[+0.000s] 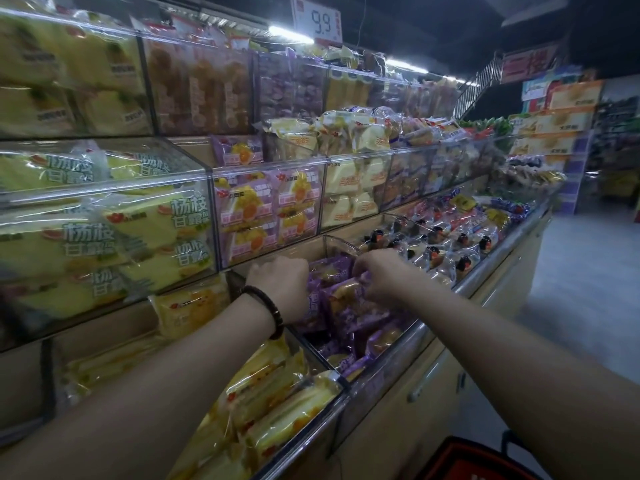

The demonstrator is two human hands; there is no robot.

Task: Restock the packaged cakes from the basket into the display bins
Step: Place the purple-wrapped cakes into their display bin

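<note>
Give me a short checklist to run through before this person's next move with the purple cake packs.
1. Grip of the right hand on a purple pack: ok, its fingers curl onto it.
2. Grip of the left hand: cannot tell, its fingers are hidden among the packs.
3. Matching bin: ok, the bottom bin under both hands shows only purple packs.
4. Mixing of kinds: ok, the yellow packs lie beyond the clear divider.
5. Stock left in the basket: cannot tell, only a red corner shows.
</note>
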